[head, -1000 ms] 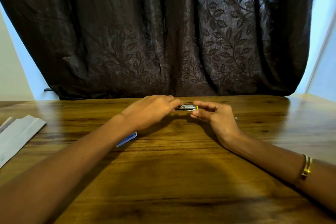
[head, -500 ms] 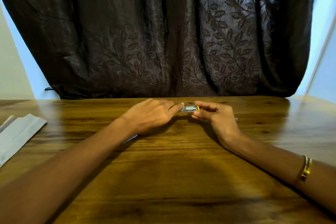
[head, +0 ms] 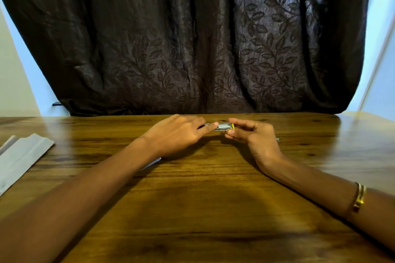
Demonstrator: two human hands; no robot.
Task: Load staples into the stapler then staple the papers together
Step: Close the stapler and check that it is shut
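A small metal stapler (head: 224, 127) with a yellow end lies low over the far middle of the wooden table (head: 203, 198). My right hand (head: 254, 137) pinches its right end between thumb and fingers. My left hand (head: 177, 134) lies palm down to its left, with the index fingertip touching the stapler's left end and a thin metal strip showing under the fingers. Whether that strip is staples is too small to tell. The papers (head: 20, 156), pale and folded, lie at the table's left edge, far from both hands.
A blue-edged flat object (head: 152, 162) pokes out from under my left forearm. A small grey item (head: 277, 139) lies just behind my right hand. A dark leaf-patterned curtain (head: 192, 38) hangs behind the table's far edge. A gold bracelet (head: 359, 200) is on my right wrist.
My left fingers have slid slightly left and stretched out, uncovering more of the stapler. My left forearm has shifted to cover more of the blue-edged object. My right hand has held still.
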